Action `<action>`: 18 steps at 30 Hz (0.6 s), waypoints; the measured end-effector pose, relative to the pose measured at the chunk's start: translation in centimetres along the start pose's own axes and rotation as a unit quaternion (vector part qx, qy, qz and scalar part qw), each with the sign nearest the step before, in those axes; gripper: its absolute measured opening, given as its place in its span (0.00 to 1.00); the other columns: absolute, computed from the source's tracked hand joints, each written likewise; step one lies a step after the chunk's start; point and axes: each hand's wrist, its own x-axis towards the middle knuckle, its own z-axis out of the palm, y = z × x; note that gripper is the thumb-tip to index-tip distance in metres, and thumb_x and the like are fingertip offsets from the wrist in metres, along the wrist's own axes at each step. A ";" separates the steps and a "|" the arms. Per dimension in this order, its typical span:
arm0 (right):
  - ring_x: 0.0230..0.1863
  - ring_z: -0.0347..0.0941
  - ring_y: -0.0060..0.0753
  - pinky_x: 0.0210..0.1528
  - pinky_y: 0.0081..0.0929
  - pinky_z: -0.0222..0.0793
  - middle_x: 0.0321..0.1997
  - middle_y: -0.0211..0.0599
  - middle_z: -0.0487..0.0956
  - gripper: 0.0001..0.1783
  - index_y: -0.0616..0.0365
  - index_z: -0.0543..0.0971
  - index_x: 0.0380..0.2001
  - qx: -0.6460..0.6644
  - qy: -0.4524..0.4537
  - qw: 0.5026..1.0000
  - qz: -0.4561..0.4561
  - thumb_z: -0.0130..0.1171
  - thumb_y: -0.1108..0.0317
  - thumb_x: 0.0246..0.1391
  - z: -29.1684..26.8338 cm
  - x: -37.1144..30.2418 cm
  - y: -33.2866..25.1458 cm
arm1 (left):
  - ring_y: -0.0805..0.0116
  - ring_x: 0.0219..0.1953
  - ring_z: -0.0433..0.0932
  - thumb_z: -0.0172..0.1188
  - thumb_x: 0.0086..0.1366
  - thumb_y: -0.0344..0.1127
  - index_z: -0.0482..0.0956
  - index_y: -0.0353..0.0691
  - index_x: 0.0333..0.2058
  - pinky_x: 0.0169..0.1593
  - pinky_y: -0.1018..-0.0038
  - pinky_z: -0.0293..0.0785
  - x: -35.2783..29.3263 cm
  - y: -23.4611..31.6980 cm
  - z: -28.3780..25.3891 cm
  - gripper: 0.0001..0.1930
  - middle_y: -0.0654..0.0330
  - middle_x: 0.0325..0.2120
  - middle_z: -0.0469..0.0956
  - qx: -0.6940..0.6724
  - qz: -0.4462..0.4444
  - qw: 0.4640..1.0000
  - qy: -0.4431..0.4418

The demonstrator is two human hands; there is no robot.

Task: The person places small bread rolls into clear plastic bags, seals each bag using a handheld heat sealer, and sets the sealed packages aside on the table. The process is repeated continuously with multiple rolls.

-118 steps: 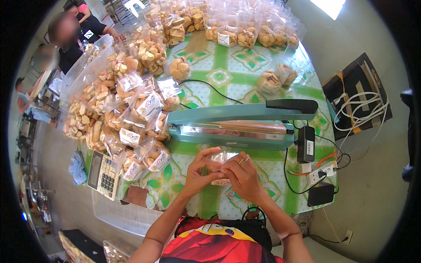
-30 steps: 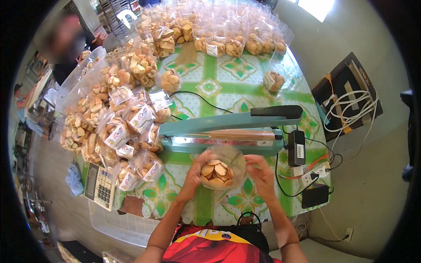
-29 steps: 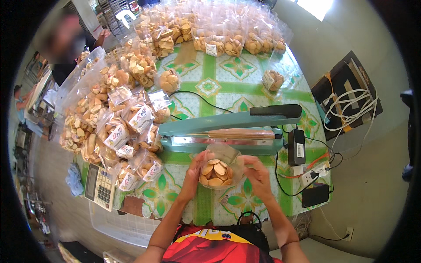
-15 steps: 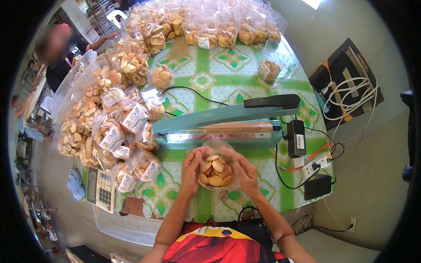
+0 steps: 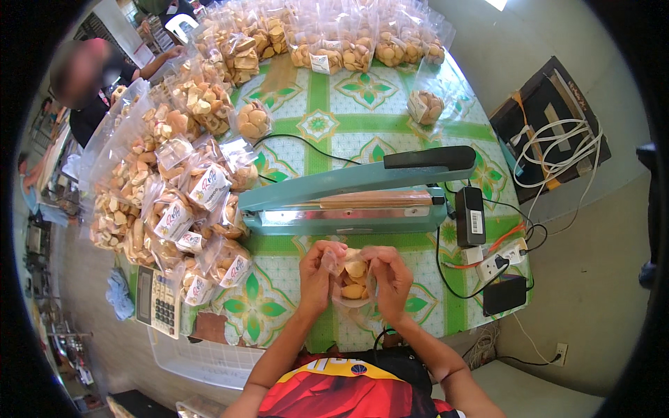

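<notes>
Between my two hands is a clear plastic bag of round golden biscuits [image 5: 354,285], held just in front of the sealer. My left hand [image 5: 321,270] pinches the bag's left side near the top. My right hand [image 5: 390,275] grips the opposite side, fingers curled over the plastic. Beyond them lies a teal impulse bag sealer [image 5: 348,221], its long arm [image 5: 362,177] with a black handle raised at a slant over the sealing strip. Neither hand touches the sealer.
Many filled biscuit bags [image 5: 174,209] crowd the table's left and far sides; one bag [image 5: 425,106] stands apart at the far right. A calculator [image 5: 159,299] lies at the left edge. A black power adapter [image 5: 470,216], cables and power strip [image 5: 505,261] line the right. A person [image 5: 87,76] is far left.
My hands have drawn slightly nearer to me, away from the sealer, and closer together. The bag has come with them, its top now gathered and tilted.
</notes>
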 end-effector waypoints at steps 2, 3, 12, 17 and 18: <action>0.36 0.69 0.18 0.41 0.19 0.66 0.43 0.37 0.77 0.06 0.63 0.76 0.39 -0.021 0.008 1.000 0.018 0.50 0.74 0.64 0.1 0.1 0.0 | 0.72 0.45 0.73 0.51 0.72 0.37 0.74 0.37 0.38 0.54 0.72 0.68 0.0 0.1 0.6 0.10 0.61 0.38 0.75 0.030 0.036 0.999 0.015; 0.37 0.70 0.19 0.42 0.20 0.67 0.42 0.37 0.77 0.05 0.63 0.76 0.39 -0.031 0.017 0.999 0.033 0.51 0.75 0.63 0.3 0.1 0.0 | 0.71 0.45 0.73 0.51 0.72 0.36 0.73 0.37 0.38 0.54 0.72 0.68 0.0 0.1 0.8 0.09 0.61 0.38 0.75 0.058 0.060 0.996 0.032; 0.52 0.70 0.35 0.54 0.31 0.65 0.50 0.44 0.75 0.11 0.62 0.79 0.43 -0.143 -0.005 0.987 -0.073 0.59 0.77 0.55 -2.3 -0.3 -1.3 | 0.63 0.51 0.70 0.56 0.66 0.29 0.74 0.36 0.43 0.57 0.67 0.65 -1.1 0.9 0.0 0.08 0.54 0.48 0.72 0.178 0.180 0.963 0.091; 0.47 0.73 0.41 0.50 0.32 0.67 0.49 0.43 0.77 0.19 0.61 0.80 0.46 -0.192 -0.075 0.976 -0.068 0.65 0.76 0.47 -2.8 -1.9 -3.5 | 0.63 0.50 0.69 0.62 0.61 0.32 0.80 0.38 0.46 0.52 0.69 0.66 -3.8 2.9 -1.1 0.14 0.55 0.48 0.72 0.346 0.178 0.921 -0.015; 0.46 0.73 0.41 0.49 0.32 0.67 0.48 0.42 0.77 0.20 0.61 0.80 0.46 -0.211 -0.074 0.973 -0.058 0.65 0.76 0.46 -2.5 -2.0 -3.6 | 0.63 0.49 0.69 0.63 0.60 0.32 0.81 0.38 0.46 0.51 0.69 0.67 -4.0 2.9 -1.0 0.14 0.55 0.47 0.72 0.341 0.167 0.925 -0.021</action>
